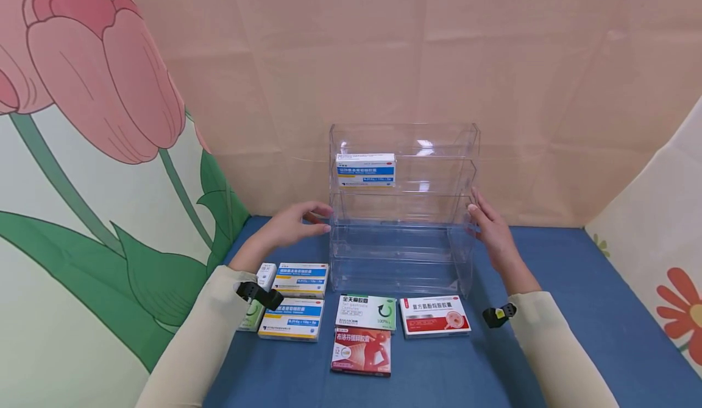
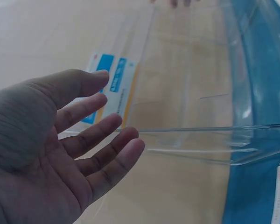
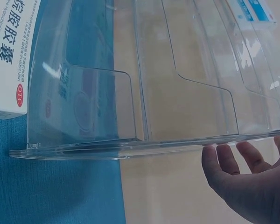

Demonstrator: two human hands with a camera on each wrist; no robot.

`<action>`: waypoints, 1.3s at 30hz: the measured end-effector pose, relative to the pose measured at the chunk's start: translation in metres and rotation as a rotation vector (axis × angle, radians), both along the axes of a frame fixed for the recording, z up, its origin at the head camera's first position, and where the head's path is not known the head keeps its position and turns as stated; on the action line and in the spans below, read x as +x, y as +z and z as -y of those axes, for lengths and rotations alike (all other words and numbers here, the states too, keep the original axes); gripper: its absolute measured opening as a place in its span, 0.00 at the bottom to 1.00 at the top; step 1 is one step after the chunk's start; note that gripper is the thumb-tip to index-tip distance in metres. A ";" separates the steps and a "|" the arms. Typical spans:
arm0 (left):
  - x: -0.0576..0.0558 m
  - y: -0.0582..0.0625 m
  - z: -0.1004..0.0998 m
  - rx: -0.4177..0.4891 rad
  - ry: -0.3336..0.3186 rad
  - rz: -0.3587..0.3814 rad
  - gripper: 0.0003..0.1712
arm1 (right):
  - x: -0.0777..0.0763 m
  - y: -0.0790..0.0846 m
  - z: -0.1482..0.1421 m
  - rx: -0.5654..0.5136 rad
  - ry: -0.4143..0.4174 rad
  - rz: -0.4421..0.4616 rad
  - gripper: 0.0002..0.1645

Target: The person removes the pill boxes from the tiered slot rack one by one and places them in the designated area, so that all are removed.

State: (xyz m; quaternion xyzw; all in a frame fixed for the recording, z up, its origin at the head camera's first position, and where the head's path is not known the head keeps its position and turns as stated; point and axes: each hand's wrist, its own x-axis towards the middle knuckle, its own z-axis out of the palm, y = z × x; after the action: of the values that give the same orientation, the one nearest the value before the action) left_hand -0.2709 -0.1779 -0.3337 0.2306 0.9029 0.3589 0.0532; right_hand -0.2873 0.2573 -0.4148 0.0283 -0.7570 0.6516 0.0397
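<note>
A clear plastic tiered rack point(image 1: 403, 249) stands upright between my two hands. On one of its upper tiers, at the left, sits a white medicine box with blue bands point(image 1: 365, 171). My left hand point(image 1: 298, 222) is at the rack's left side, fingers loosely bent and nothing in the palm; the left wrist view shows the hand point(image 2: 70, 135) with its fingers spread beside the rack wall. At the right side panel, my right hand point(image 1: 492, 231) has its fingertips right at the edge. In the right wrist view these fingertips point(image 3: 224, 156) touch the panel's outer face.
Before the rack lie a green-and-white box point(image 1: 365, 312), a red box point(image 1: 361, 351) and a red-and-white box point(image 1: 436, 316). Two blue-banded boxes point(image 1: 292, 320) and a partly hidden white-green box point(image 1: 253, 315) lie at left on the blue cloth point(image 1: 433, 374). A fabric backdrop point(image 1: 537, 91) hangs behind.
</note>
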 end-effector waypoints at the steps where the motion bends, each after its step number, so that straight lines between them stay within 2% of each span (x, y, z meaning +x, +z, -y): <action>1: -0.003 0.002 0.000 0.014 0.009 0.003 0.26 | 0.000 0.000 0.000 0.000 -0.001 -0.001 0.37; 10: -0.024 0.018 -0.002 0.130 0.088 -0.007 0.26 | -0.001 0.000 0.000 -0.003 0.001 0.005 0.37; 18: -0.040 0.033 -0.010 0.202 0.155 -0.086 0.28 | -0.001 -0.001 -0.001 -0.006 0.002 0.004 0.36; 28: -0.058 0.051 -0.028 0.164 0.237 -0.188 0.27 | -0.001 -0.002 -0.001 -0.010 -0.002 -0.012 0.38; 39: -0.070 0.062 -0.046 0.114 0.278 -0.194 0.25 | -0.004 -0.004 -0.001 -0.005 -0.007 -0.009 0.37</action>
State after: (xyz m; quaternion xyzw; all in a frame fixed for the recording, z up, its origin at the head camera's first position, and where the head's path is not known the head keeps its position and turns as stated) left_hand -0.3409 -0.1322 -0.2718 0.1398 0.9052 0.3893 -0.0977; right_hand -0.2911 0.2587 -0.4186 0.0283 -0.7554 0.6531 0.0453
